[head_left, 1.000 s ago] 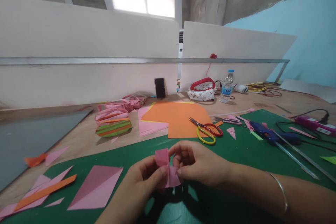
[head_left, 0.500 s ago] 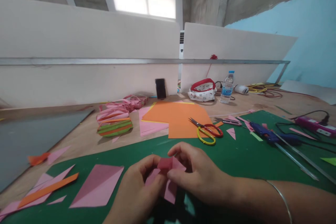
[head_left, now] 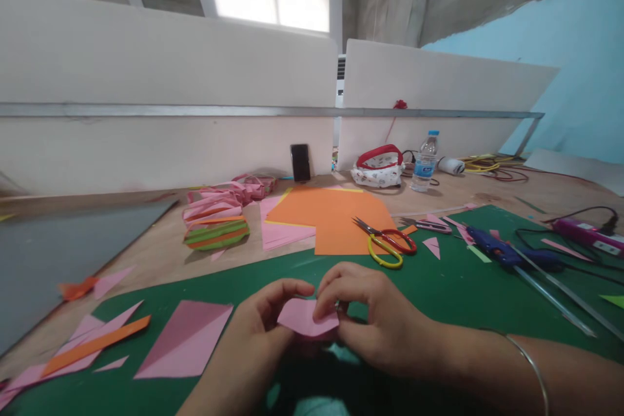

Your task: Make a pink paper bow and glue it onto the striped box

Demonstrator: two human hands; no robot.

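Observation:
A small folded piece of pink paper [head_left: 303, 317] is held between both hands over the green cutting mat [head_left: 283, 279]. My left hand [head_left: 266, 318] pinches its left side, with the index finger arched above and the thumb partly hidden below. On the right side, my right hand [head_left: 373, 312] grips the paper with curled fingers, one fingertip resting on its upper face. The paper's underside is out of sight. A larger pink paper sheet [head_left: 188, 341] lies left of my left hand. Beyond the hands are scissors [head_left: 383, 240] with one red and one yellow handle.
Orange paper sheets [head_left: 336, 218] lie behind the mat, beside a green and orange striped bundle [head_left: 217, 234]. To the right are snips [head_left: 429, 226], a blue glue gun [head_left: 497, 248] and cords. A phone [head_left: 299, 162], pouch [head_left: 377, 169] and water bottle [head_left: 426, 166] stand further back.
The pink paper has turned in my hands, so a broad, flat face shows where folded flaps were visible. My fingers have shifted their hold. The view has moved slightly.

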